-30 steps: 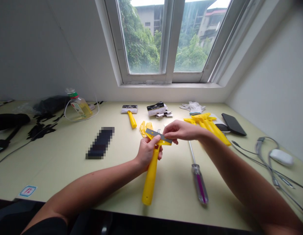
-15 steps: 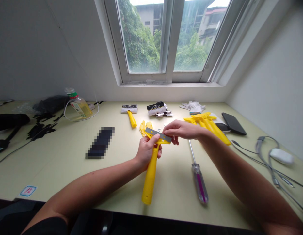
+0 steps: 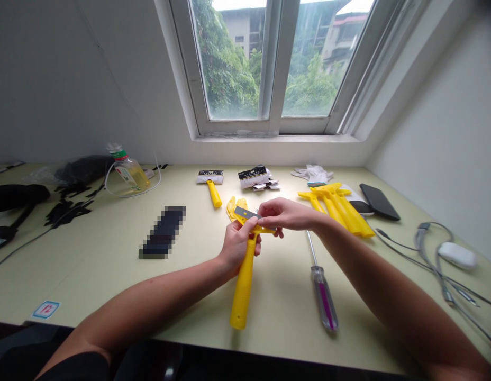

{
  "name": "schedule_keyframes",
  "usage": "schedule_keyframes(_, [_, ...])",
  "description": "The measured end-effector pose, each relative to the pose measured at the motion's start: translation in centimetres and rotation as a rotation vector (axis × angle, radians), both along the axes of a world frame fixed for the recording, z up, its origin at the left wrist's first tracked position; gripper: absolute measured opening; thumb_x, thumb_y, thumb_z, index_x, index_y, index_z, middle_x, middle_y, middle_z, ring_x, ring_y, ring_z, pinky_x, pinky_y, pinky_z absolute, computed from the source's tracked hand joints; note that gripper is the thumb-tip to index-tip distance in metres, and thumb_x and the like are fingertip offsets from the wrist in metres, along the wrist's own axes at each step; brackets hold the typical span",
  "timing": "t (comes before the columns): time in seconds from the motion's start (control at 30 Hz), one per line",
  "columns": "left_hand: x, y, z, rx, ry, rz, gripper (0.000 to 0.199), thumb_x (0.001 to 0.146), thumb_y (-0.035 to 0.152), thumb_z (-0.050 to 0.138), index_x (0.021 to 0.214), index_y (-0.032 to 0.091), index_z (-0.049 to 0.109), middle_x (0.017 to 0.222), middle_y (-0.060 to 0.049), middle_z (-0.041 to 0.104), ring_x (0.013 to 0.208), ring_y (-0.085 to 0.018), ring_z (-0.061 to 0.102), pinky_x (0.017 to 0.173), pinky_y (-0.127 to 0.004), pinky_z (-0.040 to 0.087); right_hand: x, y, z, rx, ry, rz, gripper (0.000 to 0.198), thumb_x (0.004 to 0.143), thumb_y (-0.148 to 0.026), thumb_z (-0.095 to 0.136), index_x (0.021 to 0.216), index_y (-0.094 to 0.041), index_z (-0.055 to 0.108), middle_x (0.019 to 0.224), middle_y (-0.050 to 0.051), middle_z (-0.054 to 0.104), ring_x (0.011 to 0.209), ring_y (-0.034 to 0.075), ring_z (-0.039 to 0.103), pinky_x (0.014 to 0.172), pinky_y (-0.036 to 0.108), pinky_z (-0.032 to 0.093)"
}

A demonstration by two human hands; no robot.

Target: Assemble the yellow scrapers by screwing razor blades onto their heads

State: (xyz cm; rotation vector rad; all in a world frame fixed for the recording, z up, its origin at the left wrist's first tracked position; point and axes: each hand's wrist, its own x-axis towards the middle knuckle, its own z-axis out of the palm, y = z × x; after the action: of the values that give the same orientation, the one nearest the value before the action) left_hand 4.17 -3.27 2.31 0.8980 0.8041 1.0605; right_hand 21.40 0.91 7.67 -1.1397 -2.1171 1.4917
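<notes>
My left hand [image 3: 238, 243] is closed around the neck of a yellow scraper [image 3: 242, 286], thumb pressing on its head. The handle points down toward the table's front edge. A grey blade [image 3: 245, 212] lies across the head. My right hand [image 3: 279, 214] has its fingers pinched on the blade's right part, covering it; the exact grip is partly hidden. Just behind the scraper head are loose yellow plastic pieces [image 3: 230, 207]. A screwdriver [image 3: 324, 301] with a clear and purple handle rests on the table below my right hand.
Several yellow scrapers [image 3: 341, 209] are piled at the right, near white gloves [image 3: 315, 173] and a black phone-like slab [image 3: 379, 201]. Cables [image 3: 436, 264] run along the right side. Another yellow handle [image 3: 214, 193], packaging cards [image 3: 253, 178] and a bottle [image 3: 128, 172] stand farther back.
My right hand has moved slightly left along the blade and now covers its right part. My left hand and the scraper have stayed nearly in place.
</notes>
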Motion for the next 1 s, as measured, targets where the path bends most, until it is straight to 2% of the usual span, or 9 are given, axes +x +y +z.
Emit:
schedule_keyframes(0.33, [0.1,0.5,-0.3,0.023,0.001,0.019,0.029,0.079,0.042,0.062,0.075,0.015,0.052,0.050,0.004,0.049,0.036,-0.009,0.045,0.037,-0.020,0.034,-0.2,0.4,-1.0,-0.032,0.067,-0.017,0.030,0.080,-0.044,0.067,0.082,-0.016,0.057,0.067,-0.002,0.058,0.053,0.010,0.060,0.048,0.023,0.050])
schedule_keyframes(0.57, [0.3,0.5,-0.1,-0.001,0.003,0.068,0.028,0.076,0.041,0.066,0.081,0.015,0.055,0.063,0.000,0.052,0.049,-0.009,0.047,0.042,-0.021,0.039,-0.6,0.6,-1.6,-0.075,0.188,-0.026,0.035,0.077,-0.048,0.069,0.083,-0.015,0.059,0.069,0.000,0.061,0.060,0.011,0.059,0.051,0.023,0.050])
schedule_keyframes(0.7, [-0.4,1.7,0.1,0.057,0.075,-0.081,0.034,0.078,0.048,0.063,0.084,0.016,0.057,0.065,0.000,0.053,0.054,-0.011,0.050,0.047,-0.021,0.040,-0.2,0.8,-1.3,-0.073,0.243,-0.056,0.035,0.076,-0.047,0.071,0.079,-0.015,0.058,0.068,0.000,0.061,0.058,0.010,0.057,0.053,0.023,0.048])
schedule_keyframes(0.8, [-2.4,4.5,1.3,0.209,0.252,-0.155,0.045,0.082,0.058,0.051,0.086,0.014,0.061,0.079,-0.007,0.061,0.065,-0.015,0.057,0.053,-0.023,0.045,0.9,1.1,-0.2,-0.071,0.223,-0.158,0.035,0.072,-0.045,0.074,0.076,-0.015,0.057,0.064,-0.001,0.059,0.056,0.010,0.055,0.054,0.024,0.047])
schedule_keyframes(0.87, [-4.4,7.5,2.3,0.371,0.462,-0.082,0.051,0.087,0.059,0.040,0.088,0.013,0.063,0.085,-0.010,0.064,0.069,-0.017,0.059,0.056,-0.027,0.046,1.8,1.2,0.5,-0.061,0.215,-0.202,0.035,0.071,-0.044,0.075,0.076,-0.014,0.057,0.062,-0.002,0.058,0.054,0.010,0.055,0.052,0.024,0.045])
schedule_keyframes(0.93, [-6.2,10.7,3.2,0.578,0.848,0.111,0.043,0.088,0.052,0.042,0.089,0.015,0.065,0.090,-0.010,0.066,0.079,-0.020,0.061,0.067,-0.029,0.048,2.7,1.3,1.0,-0.042,0.225,-0.217,0.034,0.070,-0.043,0.075,0.076,-0.014,0.057,0.060,-0.002,0.058,0.053,0.010,0.054,0.050,0.023,0.043])
schedule_keyframes(0.97, [-7.0,12.3,3.4,0.624,1.077,0.186,0.040,0.088,0.049,0.042,0.093,0.018,0.065,0.095,-0.009,0.067,0.086,-0.021,0.062,0.074,-0.030,0.048,3.0,1.4,1.2,-0.033,0.235,-0.220,0.034,0.070,-0.043,0.075,0.076,-0.014,0.057,0.060,-0.002,0.058,0.053,0.010,0.055,0.050,0.023,0.043])
schedule_keyframes(1.0, [-7.5,13.8,3.5,0.606,1.326,0.204,0.039,0.089,0.049,0.041,0.097,0.020,0.066,0.100,-0.009,0.067,0.093,-0.022,0.061,0.079,-0.031,0.047,3.2,1.4,1.3,-0.028,0.245,-0.221,0.034,0.070,-0.042,0.075,0.075,-0.015,0.057,0.060,-0.002,0.057,0.052,0.010,0.054,0.050,0.023,0.043])
